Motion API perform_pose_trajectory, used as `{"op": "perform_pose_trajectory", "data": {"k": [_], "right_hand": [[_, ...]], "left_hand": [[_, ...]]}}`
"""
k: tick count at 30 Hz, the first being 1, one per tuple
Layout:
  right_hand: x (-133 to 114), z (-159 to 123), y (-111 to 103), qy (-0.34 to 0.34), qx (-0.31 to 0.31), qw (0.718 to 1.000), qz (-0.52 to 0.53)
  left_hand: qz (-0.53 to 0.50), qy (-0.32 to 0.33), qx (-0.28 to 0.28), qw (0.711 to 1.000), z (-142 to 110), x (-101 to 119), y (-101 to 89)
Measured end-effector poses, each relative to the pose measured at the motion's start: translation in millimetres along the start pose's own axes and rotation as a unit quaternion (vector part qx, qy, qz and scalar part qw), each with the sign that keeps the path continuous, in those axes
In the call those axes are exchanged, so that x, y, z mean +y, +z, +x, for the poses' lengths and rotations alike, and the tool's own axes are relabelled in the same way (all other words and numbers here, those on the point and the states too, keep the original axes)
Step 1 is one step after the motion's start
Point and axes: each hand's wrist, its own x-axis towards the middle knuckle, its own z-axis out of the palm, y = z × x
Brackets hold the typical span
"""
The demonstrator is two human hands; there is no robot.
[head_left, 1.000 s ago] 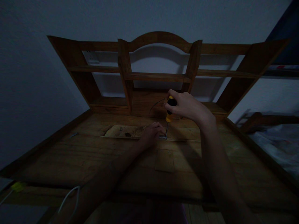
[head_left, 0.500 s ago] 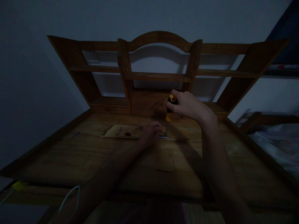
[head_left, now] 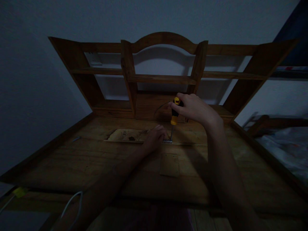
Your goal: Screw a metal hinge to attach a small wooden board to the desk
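Note:
My right hand (head_left: pixel 193 108) is wrapped round the yellow and black handle of a screwdriver (head_left: pixel 174 115) that stands almost upright. Its thin shaft points down onto a small metal bracket (head_left: pixel 167 140) lying on the wooden desk (head_left: pixel 101 160). My left hand (head_left: pixel 154 138) rests curled on the desk just left of the bracket, fingertips touching it. The bracket sits at the edge of a paler, bare strip of wood (head_left: pixel 127 135).
A wooden hutch with shelves and an arched top (head_left: pixel 163 41) stands at the back of the desk. A small square wood piece (head_left: pixel 169 164) lies in front of the bracket. A white cable (head_left: pixel 71 202) loops at the near left edge. Bedding (head_left: pixel 286 147) lies to the right.
My right hand has turned slightly on the screwdriver handle, its fingers shifting round it. The left hand and bracket stay in place.

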Motion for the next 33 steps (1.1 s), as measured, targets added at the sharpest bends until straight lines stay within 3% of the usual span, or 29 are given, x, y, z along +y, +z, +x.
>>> {"op": "perform_pose_trajectory", "data": {"k": [16,29,33], "right_hand": [[0,1,0,0.007,0.001,1.0,-0.01],[-1,-1,0,0.004,0.002,1.0,0.007],[2,-1,0,-0.025,0.0,0.999,0.043]], "left_hand": [[0.018,0.045,-0.045,0.998,4,15,-1.3],[0.018,0.047,-0.071,0.996,3,3,6.8],[0.021,0.05,-0.068,0.996,3,3,6.9]]}}
